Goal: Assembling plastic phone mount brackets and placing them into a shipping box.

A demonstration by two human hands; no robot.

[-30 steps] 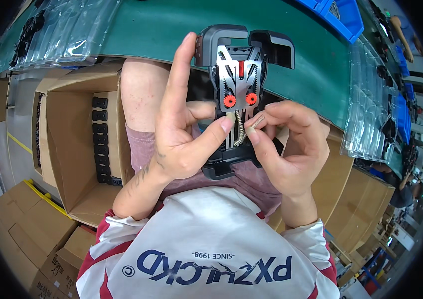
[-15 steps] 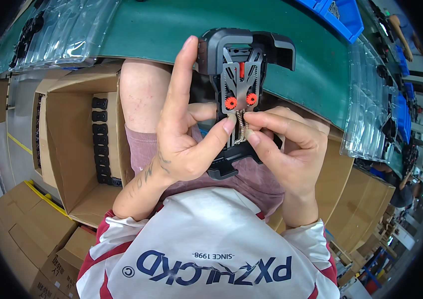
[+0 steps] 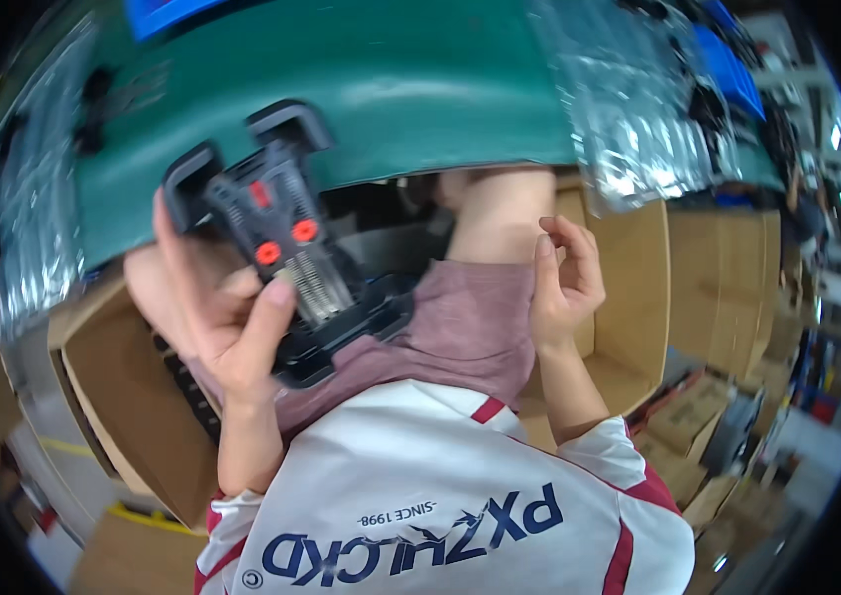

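Observation:
My left hand is closed on a black phone holder, its thumb lying near the springs on the holder's face. The holder tilts, with its two padded clamp arms at the upper end. Two red gears and a small red piece show on its metal plates. Below the gears, coil springs lie side by side. Away to the right, my right hand hovers apart from the holder with its fingers loosely curled; I see nothing in it.
A green-topped table spans the far side, with clear plastic trays at its right and more at its left. Open cardboard boxes stand on both sides of my legs, the right one beneath my right hand. A blue bin sits at the far edge.
My right hand has let go of the springs and moved away from the holder. The view has swung right; in it my left hand and the now tilted holder appear farther left.

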